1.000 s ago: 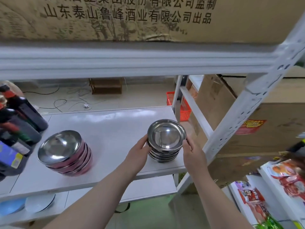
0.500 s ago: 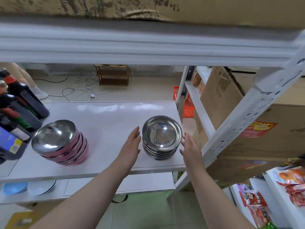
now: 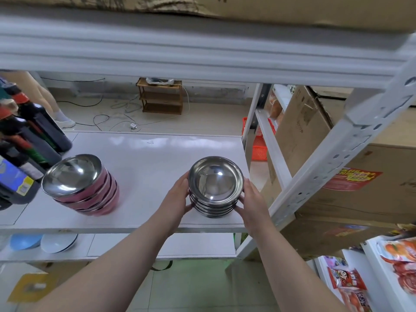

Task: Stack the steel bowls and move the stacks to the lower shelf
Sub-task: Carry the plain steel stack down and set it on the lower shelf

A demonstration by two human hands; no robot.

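Both hands have closed in since half a second ago, when they hovered with open palms a little off the bowls. Now the left hand [image 3: 177, 199] presses its fingers against the left side of the stack of plain steel bowls [image 3: 215, 188], and the right hand [image 3: 252, 204] cups the right side, so the stack is clasped between the two palms. That stack sits on the white middle shelf [image 3: 146, 158], near its front right corner and close to the perforated upright post [image 3: 337, 158]. Well to the left of it on the same shelf stands a second stack of pink-sided steel bowls [image 3: 83, 185], leaning slightly, untouched. Dark bottles [image 3: 33, 136] crowd the shelf's left edge, just beyond the pink stack. Below the middle shelf, the lower shelf [image 3: 198, 244] shows a blue plate [image 3: 24, 240] and a white plate [image 3: 58, 242] at its left end. Cardboard boxes [image 3: 337, 176] stand to the right of the post.
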